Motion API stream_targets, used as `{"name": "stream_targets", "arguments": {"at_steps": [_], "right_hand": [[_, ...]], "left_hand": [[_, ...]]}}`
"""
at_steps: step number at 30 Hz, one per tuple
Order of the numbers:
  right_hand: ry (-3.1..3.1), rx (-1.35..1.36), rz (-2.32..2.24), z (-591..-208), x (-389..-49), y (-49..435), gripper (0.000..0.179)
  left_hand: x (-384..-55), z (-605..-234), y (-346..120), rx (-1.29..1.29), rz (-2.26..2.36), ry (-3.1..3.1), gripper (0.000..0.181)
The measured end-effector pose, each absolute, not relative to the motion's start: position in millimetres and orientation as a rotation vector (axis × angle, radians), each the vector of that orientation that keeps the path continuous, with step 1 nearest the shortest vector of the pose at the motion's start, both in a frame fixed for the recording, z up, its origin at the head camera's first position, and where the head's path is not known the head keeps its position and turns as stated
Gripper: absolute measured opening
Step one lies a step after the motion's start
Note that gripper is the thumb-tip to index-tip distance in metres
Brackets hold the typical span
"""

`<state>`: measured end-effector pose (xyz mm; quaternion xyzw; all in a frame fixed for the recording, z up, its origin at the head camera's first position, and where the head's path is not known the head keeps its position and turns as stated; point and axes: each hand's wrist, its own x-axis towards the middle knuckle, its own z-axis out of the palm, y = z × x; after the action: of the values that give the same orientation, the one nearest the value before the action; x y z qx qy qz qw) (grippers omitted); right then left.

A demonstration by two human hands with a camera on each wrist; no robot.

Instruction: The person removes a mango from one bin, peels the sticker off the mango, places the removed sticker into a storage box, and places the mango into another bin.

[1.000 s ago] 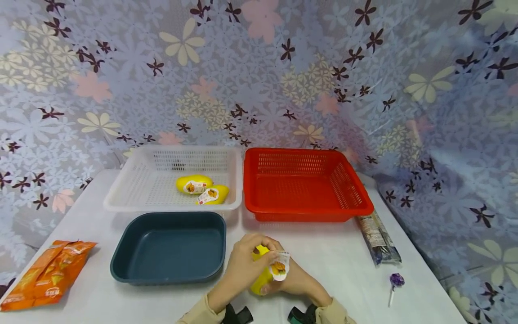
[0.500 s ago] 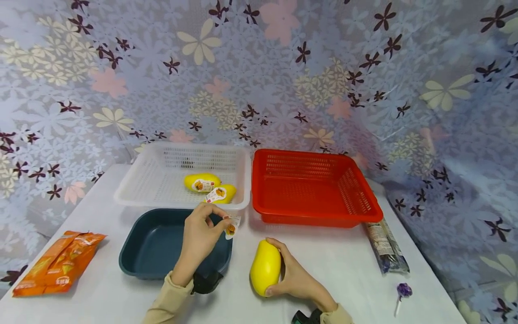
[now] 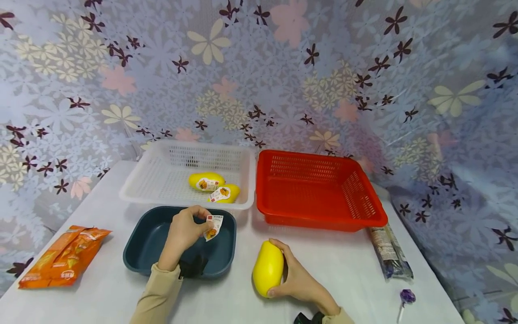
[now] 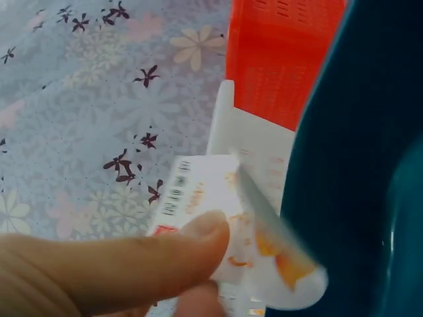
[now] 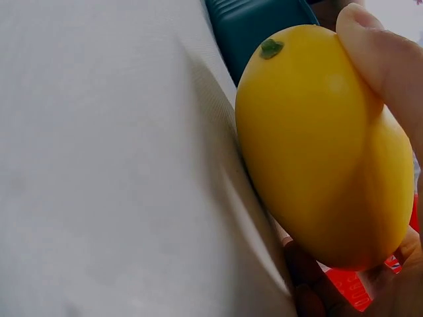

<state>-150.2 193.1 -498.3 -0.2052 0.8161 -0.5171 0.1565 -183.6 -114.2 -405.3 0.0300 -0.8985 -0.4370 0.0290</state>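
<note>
1. Above the dark basin, the left hand pinches a white label: orange fruit picture, red patch, dark characters too blurred to read.
2. To its right, the right hand grips a smooth yellow mango, green at the stem.
3. Beyond the left hand, two other mangoes wear similar stickers.

indoor work corner, kind of room unclear, flower-print cloth behind and beside a white-covered table

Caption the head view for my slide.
Left hand pinches a printed label over the dark-blue tray; right hand grips a yellow fruit.
</note>
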Motion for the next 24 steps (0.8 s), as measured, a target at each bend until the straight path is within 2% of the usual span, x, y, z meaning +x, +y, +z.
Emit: {"name": "stream_targets", "arguments": {"at_steps": [8, 19, 24], "right_hand": [[2.327, -0.551, -1.482, -495, -154, 192, 0.112], [2.318, -0.528, -1.468, -497, -150, 190, 0.113], [2.315, -0.519, -1.464, -497, -150, 190, 0.112]], "left_hand": [[-188, -410, -111, 0.047, -1.354, -2.861, 0.018], [-189, -421, -112, -0.04, -1.316, -2.996, 0.039], [-191, -425, -112, -0.091, -1.318, -3.038, 0.041]]}}
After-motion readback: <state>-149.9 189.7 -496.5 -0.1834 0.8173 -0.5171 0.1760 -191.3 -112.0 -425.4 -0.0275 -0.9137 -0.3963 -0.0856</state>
